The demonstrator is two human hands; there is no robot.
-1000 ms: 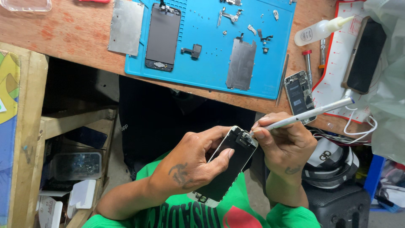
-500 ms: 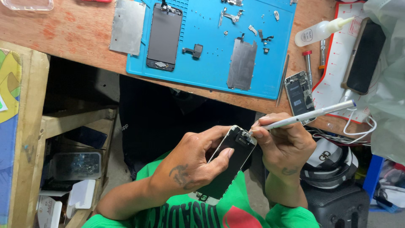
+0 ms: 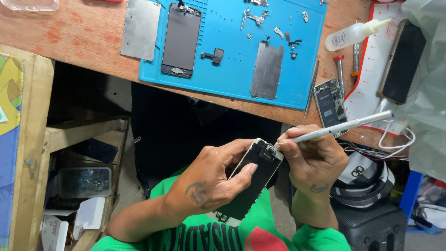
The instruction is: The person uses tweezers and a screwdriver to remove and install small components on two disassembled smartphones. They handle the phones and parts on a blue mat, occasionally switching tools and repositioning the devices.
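While the left hand (image 3: 211, 179) grips a phone screen (image 3: 251, 179) tilted above the lap, the right hand (image 3: 313, 155) pinches a white pen-like tool (image 3: 339, 128), its tip touching the screen's top end, below the blue mat (image 3: 232, 69) on the surface (image 3: 69, 32).
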